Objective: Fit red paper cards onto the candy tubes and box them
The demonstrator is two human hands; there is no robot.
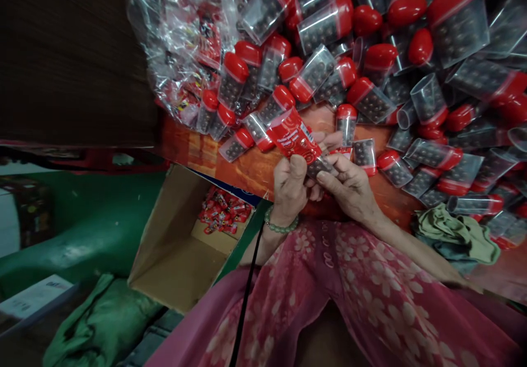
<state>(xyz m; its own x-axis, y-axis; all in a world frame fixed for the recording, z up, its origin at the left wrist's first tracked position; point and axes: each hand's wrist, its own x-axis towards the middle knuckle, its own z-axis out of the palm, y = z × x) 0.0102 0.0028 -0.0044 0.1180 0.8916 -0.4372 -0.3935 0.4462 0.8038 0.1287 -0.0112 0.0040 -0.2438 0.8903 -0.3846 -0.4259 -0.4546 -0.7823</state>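
My left hand, with a green bead bracelet at the wrist, pinches a printed red sleeve near its lower end. My right hand grips a small clear container of dark balls, whose end is inside or against the sleeve; the exact fit is hidden by fingers. More fingers show behind the two items. Beyond my hands lie many clear containers with red caps, filled with dark balls. A clear plastic bag holding red printed pieces sits at the upper left of the pile.
Below the left edge of the orange table, an open cardboard box holds red wrapped items. A crumpled green cloth lies on the right of the table. Green fabric is at the lower left.
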